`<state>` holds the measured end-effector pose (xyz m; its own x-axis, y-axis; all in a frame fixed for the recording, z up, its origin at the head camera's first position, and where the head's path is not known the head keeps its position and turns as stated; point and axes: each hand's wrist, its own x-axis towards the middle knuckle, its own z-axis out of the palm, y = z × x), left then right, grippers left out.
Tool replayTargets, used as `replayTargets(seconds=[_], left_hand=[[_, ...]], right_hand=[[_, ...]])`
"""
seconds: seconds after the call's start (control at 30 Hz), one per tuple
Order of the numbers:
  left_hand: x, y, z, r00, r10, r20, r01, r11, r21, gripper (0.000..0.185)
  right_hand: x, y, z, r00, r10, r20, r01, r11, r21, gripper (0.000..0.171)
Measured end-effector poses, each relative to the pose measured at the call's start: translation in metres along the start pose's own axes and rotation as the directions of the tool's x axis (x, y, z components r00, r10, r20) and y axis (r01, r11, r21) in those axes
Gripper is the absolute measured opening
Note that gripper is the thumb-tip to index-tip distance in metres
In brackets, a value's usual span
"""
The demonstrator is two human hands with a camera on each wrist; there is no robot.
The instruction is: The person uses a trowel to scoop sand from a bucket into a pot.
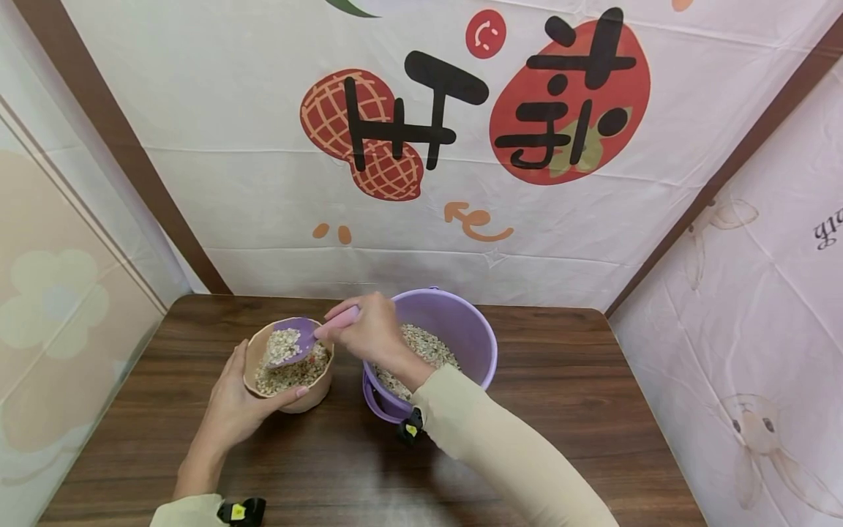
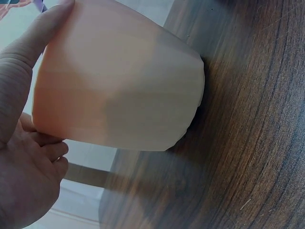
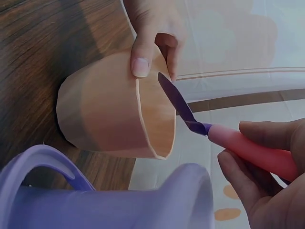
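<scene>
My right hand [image 1: 372, 329] grips the pink handle of a small shovel [image 3: 252, 150]. Its purple blade [image 1: 304, 338] is over the mouth of a peach-coloured pot [image 1: 312, 399] and carries pale, grain-like bits [image 1: 283, 345]. Thumb and fingers of my left hand [image 1: 240, 402] hold the pot by its rim from the left side. More of the same mixed bits [image 1: 290, 377] lie inside the pot. In the left wrist view the pot's side wall [image 2: 119, 81] fills the middle, and its base meets the table. The right wrist view shows the blade edge-on, so its load is hidden there.
Right of the pot, a purple bucket [image 1: 484, 337] holds more of the bits [image 1: 428, 344], its handle [image 3: 47, 157] hanging down on the near side. My right forearm [image 1: 500, 432] crosses over it. Behind the wooden table [image 1: 560, 410] rises a printed cloth wall [image 1: 263, 234].
</scene>
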<state>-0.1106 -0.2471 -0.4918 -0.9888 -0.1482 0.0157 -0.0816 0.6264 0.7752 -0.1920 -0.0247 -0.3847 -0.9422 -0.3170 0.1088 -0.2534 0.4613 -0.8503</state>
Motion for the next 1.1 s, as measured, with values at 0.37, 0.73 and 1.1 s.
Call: replayTargets(seconds=[0.37, 0.73, 1.1], left_hand=[[-0.001, 0.001, 0.001, 1.0, 0.019, -0.016, -0.019, 1.0, -0.018, 0.136], [0.0, 0.0, 0.001, 0.999, 0.028, -0.02, -0.029, 0.999, -0.023, 0.137], [0.001, -0.001, 0.001, 0.999, 0.028, -0.02, -0.029, 0.999, -0.042, 0.136]], right_hand=[[-0.005, -0.004, -0.004, 0.979, -0.169, 0.114, 0.18, 0.979, -0.094, 0.011], [-0.011, -0.005, -0.015, 0.951, -0.282, 0.123, 0.305, 0.918, -0.254, 0.013], [-0.029, 0.0, -0.05, 0.98, -0.199, -0.008, 0.199, 0.98, -0.025, 0.019]])
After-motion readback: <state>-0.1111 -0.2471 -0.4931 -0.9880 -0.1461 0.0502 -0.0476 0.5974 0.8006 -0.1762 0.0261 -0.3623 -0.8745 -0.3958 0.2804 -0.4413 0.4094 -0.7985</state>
